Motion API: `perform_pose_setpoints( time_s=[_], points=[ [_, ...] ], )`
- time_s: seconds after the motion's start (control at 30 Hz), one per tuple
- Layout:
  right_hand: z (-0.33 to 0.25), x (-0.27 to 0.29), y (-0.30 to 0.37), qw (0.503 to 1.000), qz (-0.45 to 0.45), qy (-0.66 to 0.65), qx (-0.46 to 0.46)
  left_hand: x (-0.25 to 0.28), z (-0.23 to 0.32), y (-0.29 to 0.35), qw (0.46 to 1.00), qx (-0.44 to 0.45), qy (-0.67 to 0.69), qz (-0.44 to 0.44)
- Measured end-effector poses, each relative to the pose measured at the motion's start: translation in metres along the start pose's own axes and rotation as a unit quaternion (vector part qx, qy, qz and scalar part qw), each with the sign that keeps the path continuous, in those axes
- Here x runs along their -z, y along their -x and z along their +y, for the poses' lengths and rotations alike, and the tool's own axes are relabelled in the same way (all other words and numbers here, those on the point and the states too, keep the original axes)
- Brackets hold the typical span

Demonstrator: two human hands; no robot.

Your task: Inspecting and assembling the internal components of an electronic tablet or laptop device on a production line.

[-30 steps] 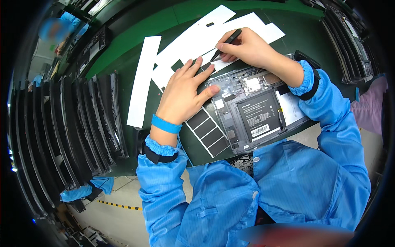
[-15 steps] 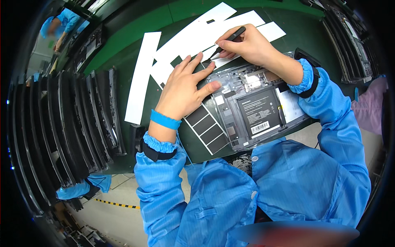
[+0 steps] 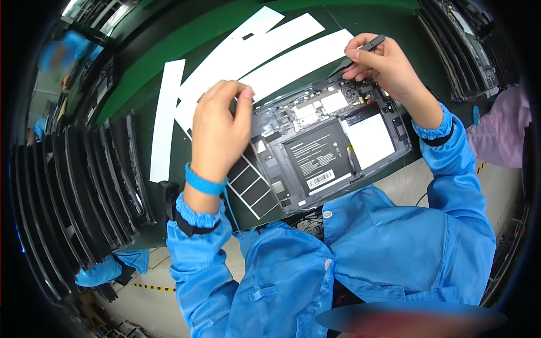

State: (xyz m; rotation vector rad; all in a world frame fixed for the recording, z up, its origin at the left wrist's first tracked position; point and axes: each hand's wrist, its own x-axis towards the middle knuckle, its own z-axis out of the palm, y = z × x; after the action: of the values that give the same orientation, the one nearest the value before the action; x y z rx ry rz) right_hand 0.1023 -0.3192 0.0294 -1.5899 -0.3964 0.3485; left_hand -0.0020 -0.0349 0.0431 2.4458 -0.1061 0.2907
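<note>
My right hand [image 3: 378, 65] holds black tweezers [image 3: 360, 54] in its fingers, above the far edge of an opened laptop base [image 3: 269, 163]. Inside that base lie a black battery [image 3: 316, 160] with a printed label, a white rectangular panel [image 3: 369, 142] and a circuit board. My left hand [image 3: 221, 121] is raised beside the base's left end, its fingers bent and drawn together near the thumb. Whatever it may hold is hidden. Under and beyond that hand are white sheet strips [image 3: 301, 59]. Next to the left wrist lies a strip of black rectangular pieces [image 3: 252, 188] with white borders.
Upright dark panels [image 3: 73, 191] stand in a long row at the left, and more panels [image 3: 453, 50] stack at the far right. Another white strip [image 3: 167, 121] lies on the green table. A co-worker's blurred figure [image 3: 59, 56] shows at the upper left, a pink sleeve [image 3: 499, 129] at right.
My left hand has lifted off the white strips and its spread fingers have curled. My right hand with the tweezers has moved right, away from the left hand, over the laptop's far edge.
</note>
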Motion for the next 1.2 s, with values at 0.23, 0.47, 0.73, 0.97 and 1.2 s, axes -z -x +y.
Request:
perform_pose_setpoints(
  time_s=[0.23,0.47,0.73,0.97,1.2],
  points=[
    [0.014,-0.001,-0.001,0.999,-0.031,-0.010,0.034,-0.041,0.043,-0.010,0.959,0.151,0.200,-0.132],
    [0.013,0.000,0.004,0.999,-0.029,-0.020,0.029,-0.057,0.044,-0.022,0.959,0.148,0.182,-0.161],
    [0.011,-0.006,0.007,0.998,-0.018,0.035,0.048,-0.061,0.046,-0.031,0.965,0.182,0.133,-0.133],
    [0.015,-0.007,0.008,0.998,-0.009,0.033,0.052,-0.056,0.057,-0.045,0.952,0.226,0.093,-0.182],
    [0.016,-0.008,0.008,0.997,0.001,0.040,0.065,-0.055,0.057,-0.048,0.948,0.236,0.102,-0.188]
  ],
)
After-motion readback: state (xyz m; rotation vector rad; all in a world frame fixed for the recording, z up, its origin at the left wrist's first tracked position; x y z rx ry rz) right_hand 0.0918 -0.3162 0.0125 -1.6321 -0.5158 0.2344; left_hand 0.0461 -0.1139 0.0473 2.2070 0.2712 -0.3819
